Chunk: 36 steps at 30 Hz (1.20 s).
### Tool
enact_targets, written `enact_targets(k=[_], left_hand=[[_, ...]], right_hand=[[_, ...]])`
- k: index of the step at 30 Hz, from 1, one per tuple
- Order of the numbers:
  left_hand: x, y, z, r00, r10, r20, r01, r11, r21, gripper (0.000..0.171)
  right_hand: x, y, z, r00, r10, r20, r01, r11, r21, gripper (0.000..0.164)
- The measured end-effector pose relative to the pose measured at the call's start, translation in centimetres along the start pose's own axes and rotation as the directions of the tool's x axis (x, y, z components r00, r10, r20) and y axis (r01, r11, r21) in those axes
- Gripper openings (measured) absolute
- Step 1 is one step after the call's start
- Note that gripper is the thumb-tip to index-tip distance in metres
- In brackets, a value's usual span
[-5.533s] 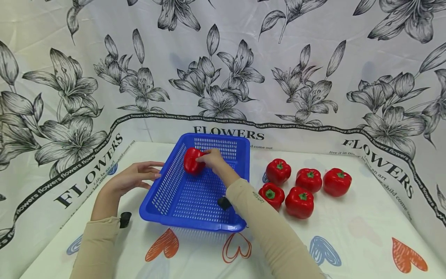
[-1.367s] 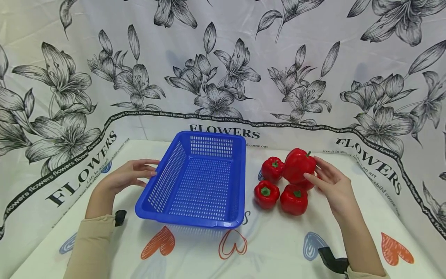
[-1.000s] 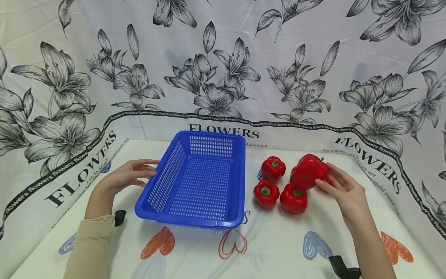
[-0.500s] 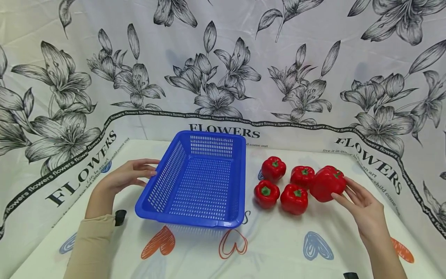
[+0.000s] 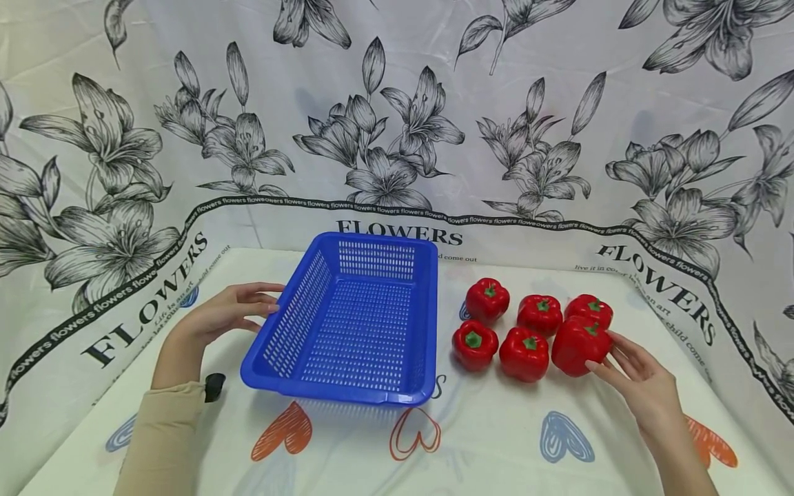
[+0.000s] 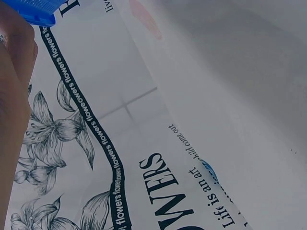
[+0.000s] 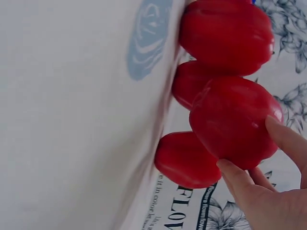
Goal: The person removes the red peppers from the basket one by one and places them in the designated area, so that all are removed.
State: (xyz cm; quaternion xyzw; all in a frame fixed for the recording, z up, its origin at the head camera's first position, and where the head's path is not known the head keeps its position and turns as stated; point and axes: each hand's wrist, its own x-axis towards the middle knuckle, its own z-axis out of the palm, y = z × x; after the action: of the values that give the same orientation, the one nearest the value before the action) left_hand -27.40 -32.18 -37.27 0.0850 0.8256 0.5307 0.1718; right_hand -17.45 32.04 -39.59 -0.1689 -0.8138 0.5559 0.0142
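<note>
In the head view, my right hand pinches a red bell pepper with a green stem, at the right end of a cluster. The right wrist view shows the thumb and fingers on either side of this pepper, whose base appears raised off the cloth. Several other red bell peppers stand in two rows beside it, one pepper at the front left and one pepper just behind the held one. My left hand touches the left rim of a blue perforated plastic basket with relaxed fingers. Nothing lies in the basket.
A white cloth with printed hearts covers the table. Behind it hangs a white flower-print curtain, which also encloses both sides. The basket stands left of the peppers, with a narrow gap between.
Earlier my right hand gripped a pepper inside the basket. Since then it has carried the pepper right, past the cluster, then down and nearer the front. My left hand has stayed at the rim.
</note>
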Motion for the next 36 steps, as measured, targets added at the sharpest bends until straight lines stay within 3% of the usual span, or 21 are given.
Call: enact_targets(k=[14, 21, 30, 36], left_hand=[[0.0, 0.2, -0.1, 1.000, 0.002, -0.001, -0.002, 1.000, 0.001, 0.063], [0.0, 0.2, 0.0, 1.000, -0.006, -0.005, 0.006, 1.000, -0.002, 0.065], [0.0, 0.3, 0.1, 1.000, -0.006, -0.001, 0.006, 1.000, -0.004, 0.064], [0.0, 0.2, 0.1, 1.000, -0.003, -0.003, 0.003, 1.000, -0.003, 0.064]], right_hand=[[0.6, 1.1, 0.4, 1.000, -0.030, 0.008, 0.031, 0.993, -0.117, 0.091], [0.8, 1.3, 0.4, 0.998, -0.034, 0.046, 0.039, 0.994, -0.098, 0.091], [0.4, 1.1, 0.0, 0.996, -0.040, 0.076, 0.055, 0.974, -0.218, 0.089], [0.1, 1.2, -0.4, 0.996, -0.049, 0.071, 0.064, 0.971, -0.231, 0.088]])
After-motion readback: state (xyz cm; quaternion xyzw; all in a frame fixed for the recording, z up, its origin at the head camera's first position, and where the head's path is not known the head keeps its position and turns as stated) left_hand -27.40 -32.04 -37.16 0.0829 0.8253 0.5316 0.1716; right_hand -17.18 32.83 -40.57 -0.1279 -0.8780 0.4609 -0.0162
